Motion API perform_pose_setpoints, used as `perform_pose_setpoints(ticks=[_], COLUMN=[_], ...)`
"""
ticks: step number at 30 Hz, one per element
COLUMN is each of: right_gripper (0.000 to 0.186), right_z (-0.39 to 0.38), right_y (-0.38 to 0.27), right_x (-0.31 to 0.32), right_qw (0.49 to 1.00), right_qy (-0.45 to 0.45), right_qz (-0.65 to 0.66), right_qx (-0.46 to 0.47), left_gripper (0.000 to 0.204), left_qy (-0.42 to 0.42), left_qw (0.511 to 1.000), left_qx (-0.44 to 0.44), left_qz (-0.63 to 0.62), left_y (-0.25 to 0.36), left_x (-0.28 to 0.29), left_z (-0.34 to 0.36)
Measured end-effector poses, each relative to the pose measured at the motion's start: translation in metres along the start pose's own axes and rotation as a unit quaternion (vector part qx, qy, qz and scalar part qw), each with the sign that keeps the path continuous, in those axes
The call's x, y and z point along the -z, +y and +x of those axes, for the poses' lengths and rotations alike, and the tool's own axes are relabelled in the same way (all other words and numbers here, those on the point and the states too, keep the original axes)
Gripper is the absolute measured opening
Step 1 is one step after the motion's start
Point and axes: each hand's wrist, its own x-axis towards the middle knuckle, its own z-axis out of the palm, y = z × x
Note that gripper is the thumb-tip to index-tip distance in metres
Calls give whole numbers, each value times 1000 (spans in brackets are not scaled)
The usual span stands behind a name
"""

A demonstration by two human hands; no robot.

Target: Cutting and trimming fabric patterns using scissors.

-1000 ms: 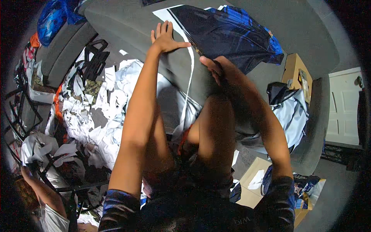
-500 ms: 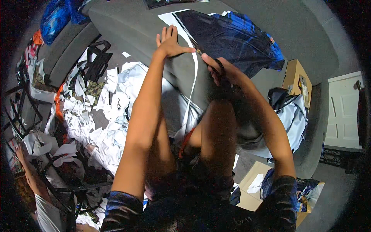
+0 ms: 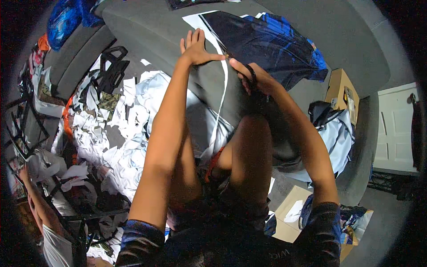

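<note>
A dark fabric piece (image 3: 262, 44) with blue printed patches and a white border lies spread on the grey sofa seat (image 3: 147, 26). My left hand (image 3: 195, 52) rests flat to its left, fingers spread, the thumb reaching across the white fabric strip (image 3: 224, 82). That strip curves from the border down toward my knees. In my right hand (image 3: 260, 80) is a pair of scissors (image 3: 252, 76) with dark handles, gripped by the finger loops. Their blades meet the fabric edge just beside my left thumb; how far they are apart is too small to tell.
A heap of white scraps (image 3: 129, 142) covers the floor at left, near a black frame (image 3: 111, 71) and a blue plastic bag (image 3: 66, 22). Another person's arm (image 3: 35, 196) shows at lower left. Cardboard boxes (image 3: 336, 89) and pale fabric (image 3: 336, 138) lie at right.
My right hand and the scissors have shifted slightly up and left along the fabric edge. My left hand stays put. The other person's arm at lower left has moved a little.
</note>
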Motion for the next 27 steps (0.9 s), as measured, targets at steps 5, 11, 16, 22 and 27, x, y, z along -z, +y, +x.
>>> perform_pose_setpoints(ticks=[5, 11, 16, 22, 27], right_gripper=[62, 64, 63, 62, 62], right_z=[-4, -9, -6, 3, 7], right_y=[-3, -10, -6, 6, 0], right_x=[0, 2, 3, 5, 7], right_qw=[1000, 999, 999, 998, 999], right_qy=[-5, -3, -8, -20, -45], right_qz=[-12, -37, -46, -51, -6], right_qx=[23, 4, 12, 9, -1], left_gripper=[131, 131, 131, 131, 133], left_qy=[0, -1, -4, -2, -3], left_qw=[1000, 1000, 1000, 1000, 1000], left_qx=[0, 2, 2, -4, -5], left_qz=[11, 11, 12, 17, 1], left_y=[-1, 0, 0, -1, -3], left_x=[-1, 0, 0, -3, -2], left_z=[1, 1, 0, 0, 0])
